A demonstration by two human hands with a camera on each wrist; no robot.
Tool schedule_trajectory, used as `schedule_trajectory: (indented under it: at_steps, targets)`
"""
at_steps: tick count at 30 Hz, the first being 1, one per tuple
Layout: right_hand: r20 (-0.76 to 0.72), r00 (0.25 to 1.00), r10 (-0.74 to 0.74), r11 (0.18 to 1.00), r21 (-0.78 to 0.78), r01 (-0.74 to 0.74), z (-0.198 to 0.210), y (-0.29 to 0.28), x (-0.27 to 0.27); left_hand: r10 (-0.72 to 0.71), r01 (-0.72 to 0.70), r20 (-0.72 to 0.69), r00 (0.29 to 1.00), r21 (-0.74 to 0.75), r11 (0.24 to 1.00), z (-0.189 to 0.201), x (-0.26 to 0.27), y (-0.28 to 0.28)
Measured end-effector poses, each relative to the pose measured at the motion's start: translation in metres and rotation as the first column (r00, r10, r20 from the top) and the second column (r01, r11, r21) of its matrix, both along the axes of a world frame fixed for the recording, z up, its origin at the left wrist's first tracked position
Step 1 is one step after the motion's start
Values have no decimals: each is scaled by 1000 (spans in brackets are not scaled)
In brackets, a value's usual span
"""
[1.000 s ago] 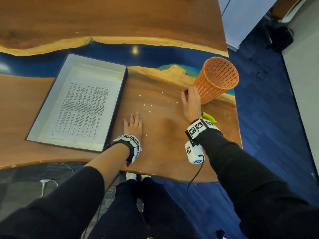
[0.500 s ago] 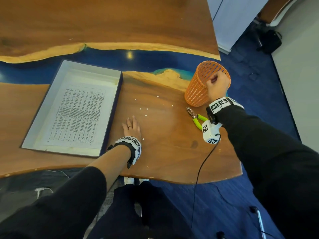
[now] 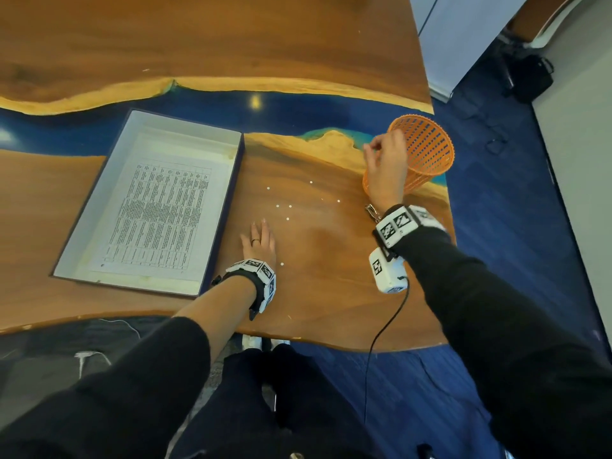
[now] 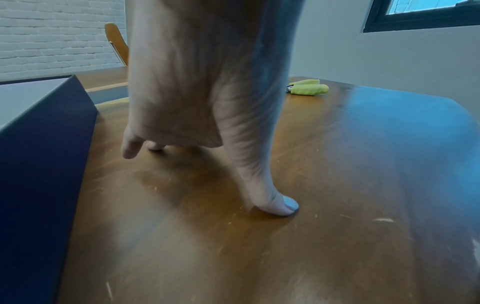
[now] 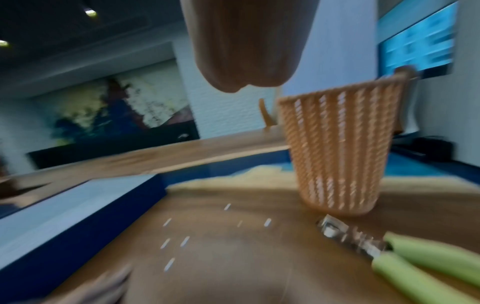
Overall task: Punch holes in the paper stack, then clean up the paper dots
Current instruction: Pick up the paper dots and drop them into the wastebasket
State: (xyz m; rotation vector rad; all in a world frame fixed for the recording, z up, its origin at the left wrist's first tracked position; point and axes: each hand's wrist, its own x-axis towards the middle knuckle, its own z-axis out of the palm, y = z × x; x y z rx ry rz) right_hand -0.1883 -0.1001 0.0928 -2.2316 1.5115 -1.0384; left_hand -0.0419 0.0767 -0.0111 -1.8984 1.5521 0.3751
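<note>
My right hand (image 3: 385, 167) hangs in the right of the frame, in front of the near side of the orange basket (image 3: 427, 147), fingers loosely curled; whether this grip pinches a dot I cannot tell, since the fingertips are too small in the head view and hidden in the blurred right wrist view. My left hand (image 3: 260, 241) lies flat on the desk (image 3: 331, 276) at centre, fingers straight, holding nothing, just right of the tray (image 3: 71, 250) that carries the printed paper stack (image 3: 162, 213).

The paper dots (image 3: 284, 206) lie scattered on the wood between my two hands, one more (image 3: 282, 264) beside my left wrist. I judge them nearly weightless, thin and flat against the smooth top, so a pinch will likely slip off them. Pressing a fingertip pad down to lift one, or sweeping them toward the edge into a cupped palm, looks surer. A draught or quick hand could scatter them.

The green-handled punch (image 5: 420, 265) rests by the basket's foot.
</note>
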Motion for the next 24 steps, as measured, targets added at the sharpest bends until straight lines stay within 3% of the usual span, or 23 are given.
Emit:
schedule_trajectory:
  at_steps: [4,8,16,24]
  targets:
    - [-66,973,223,928,320,-191,-59,62,20,5,-5,-7,1000,-10,1000,-2,3,1]
    - [-108,948,300,753,637,-166,-117,115,23,23,-23,-51,998,-16,1000,-6,7,3]
    - [41,964,262,692,688,-217,-131,133,32,55,-56,-91,994,-5,998,-7,6,5]
    - [-51,932,360,697,679,-231,-128,135,37,75,-75,-91,993,9,997,-6,5,5]
